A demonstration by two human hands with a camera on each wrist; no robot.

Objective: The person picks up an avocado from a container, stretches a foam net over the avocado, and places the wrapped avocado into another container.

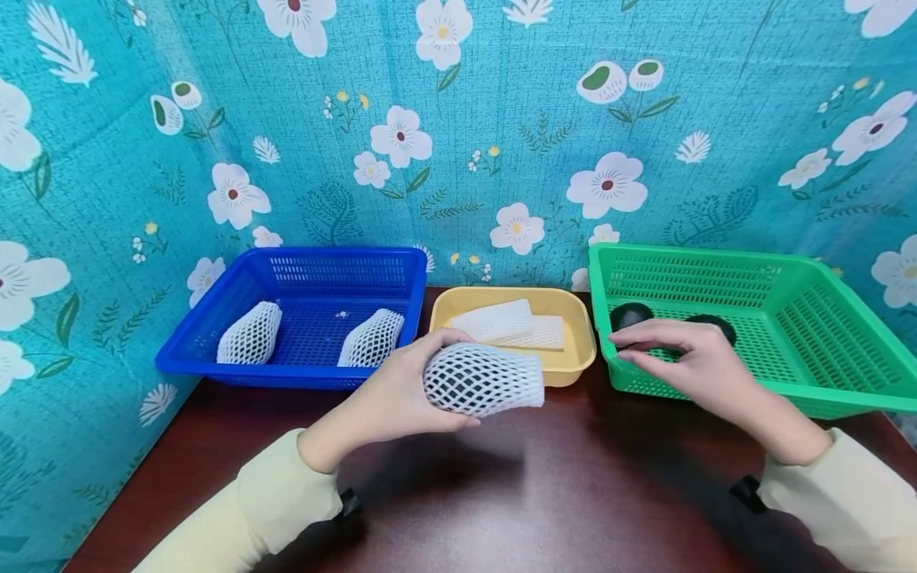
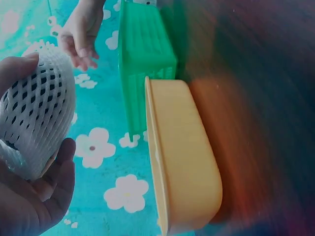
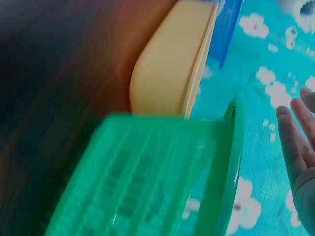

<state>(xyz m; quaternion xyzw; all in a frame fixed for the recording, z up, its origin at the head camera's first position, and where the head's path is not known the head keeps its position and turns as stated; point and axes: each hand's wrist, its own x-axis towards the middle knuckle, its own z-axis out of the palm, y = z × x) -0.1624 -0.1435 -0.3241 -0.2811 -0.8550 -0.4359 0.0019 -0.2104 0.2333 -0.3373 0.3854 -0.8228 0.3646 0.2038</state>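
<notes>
My left hand grips a white foam net sleeve with a dark, rounded thing inside, held above the table. The sleeve's loose end points right. In the left wrist view, thumb and fingers curl round the net. My right hand hovers over the near left rim of the green basket, holding nothing, its fingers extended and apart from the thumb. Beneath and behind it lie two dark, smooth, rounded things, one at the left and one partly hidden by the hand. Their exact kind is unclear.
A yellow tray in the middle holds flat white foam net sleeves. To the left, a blue basket contains two netted things. A dark wooden table lies in front; flowered blue cloth hangs behind.
</notes>
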